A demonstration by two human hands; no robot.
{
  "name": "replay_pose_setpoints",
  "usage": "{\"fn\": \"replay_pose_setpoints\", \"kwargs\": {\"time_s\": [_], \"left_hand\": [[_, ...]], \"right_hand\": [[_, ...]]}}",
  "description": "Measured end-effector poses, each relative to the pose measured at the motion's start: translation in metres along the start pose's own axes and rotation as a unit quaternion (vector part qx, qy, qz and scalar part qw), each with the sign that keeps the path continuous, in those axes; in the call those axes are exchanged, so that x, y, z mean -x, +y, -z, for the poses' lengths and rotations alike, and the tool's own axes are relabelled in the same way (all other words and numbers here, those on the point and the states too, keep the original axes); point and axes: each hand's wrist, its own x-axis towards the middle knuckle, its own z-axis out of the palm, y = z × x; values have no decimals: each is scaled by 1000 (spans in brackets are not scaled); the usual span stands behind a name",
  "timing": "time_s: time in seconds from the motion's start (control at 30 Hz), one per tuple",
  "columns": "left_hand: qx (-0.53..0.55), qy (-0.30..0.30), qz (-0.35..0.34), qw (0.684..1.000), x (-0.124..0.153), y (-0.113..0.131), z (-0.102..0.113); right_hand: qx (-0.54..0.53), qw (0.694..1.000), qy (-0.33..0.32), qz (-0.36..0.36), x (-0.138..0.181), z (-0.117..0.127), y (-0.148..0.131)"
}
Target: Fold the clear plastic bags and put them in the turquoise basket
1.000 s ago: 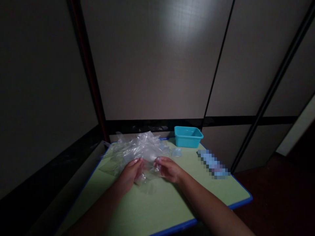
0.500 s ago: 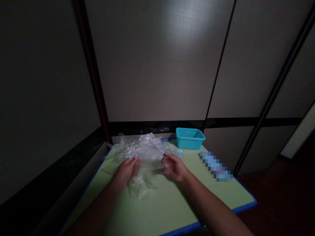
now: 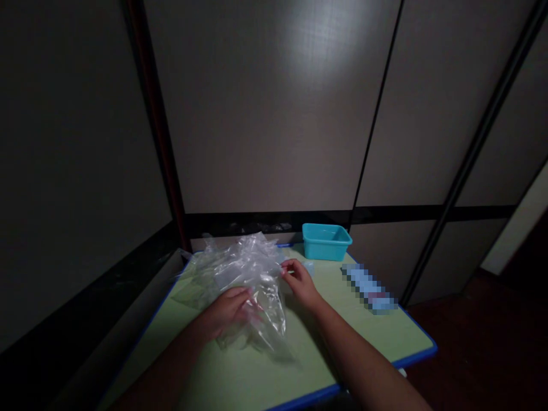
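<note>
Left hand: I see my left hand [image 3: 229,311] low over the green worktop [image 3: 299,354], fingers curled and closed on the left side of a clear plastic bag [image 3: 268,311].
Right hand: my right hand [image 3: 302,282] sits further back, fingers pressed together, pinching the bag's top edge.
Plastic bag: held between both hands near the middle of the worktop, crumpled, its lower end touching the surface.
Behind it: a loose pile of clear bags [image 3: 226,260] at the back left, just beside the held bag.
Back right: a teal tub [image 3: 325,242] at the rear edge, apart from both hands.
</note>
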Motion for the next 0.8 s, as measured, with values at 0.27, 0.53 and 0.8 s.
{"fn": "replay_pose_setpoints", "kwargs": {"time_s": [0.27,0.53,0.8], "left_hand": [[-54,-64,22,996,3,-3,-4],[24,-69,11,997,1,7,3],[36,-25,28,999,-3,9,10]], "right_hand": [[28,980,-180,-76,10,-9,10],[102,994,-14,-38,-5,3,19],[187,978,90,-32,-15,18,30]]}}
